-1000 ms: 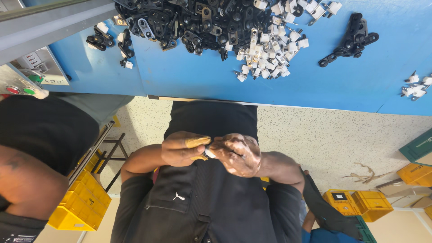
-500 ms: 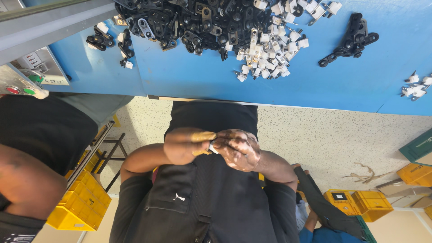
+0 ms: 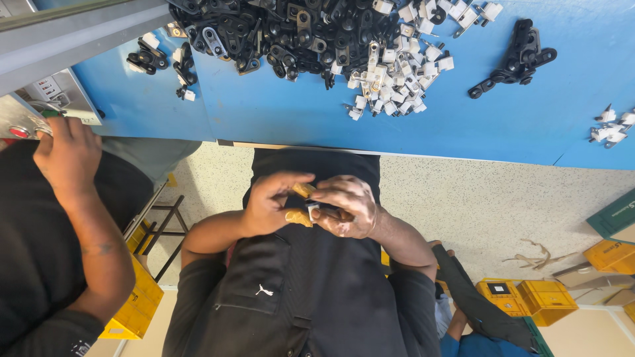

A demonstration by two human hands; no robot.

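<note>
Head view, the only one I have. My left hand (image 3: 268,205) and right hand (image 3: 347,206) meet over my black shirt (image 3: 297,291), below the edge of the blue table (image 3: 278,112). Between them I see a small white part (image 3: 312,210), pinched at the fingertips; a dark piece seems to sit against it under the right fingers, but I cannot tell its shape. The left fingers (image 3: 291,180) curl narrowly toward the part, and two of them wear tan fingertip wraps (image 3: 299,217). The right fingers are bent close over the part from the other side, the knuckles facing the camera. Both hands touch each other at the part and stand well apart from the table top. On the table, a large heap of black parts (image 3: 264,33) lies along the far edge, and a heap of white parts (image 3: 397,73) lies just beside it, touching it. A separate cluster of black parts (image 3: 512,59) lies to one side, and a few white pieces (image 3: 612,125) lie near the frame edge. A smaller group of black pieces (image 3: 155,59) lies on the other side. There a co-worker's hand (image 3: 66,158) rests at a grey control box (image 3: 53,99) with a red button (image 3: 18,132). On the speckled floor (image 3: 496,205) stand yellow crates (image 3: 529,297).
</note>
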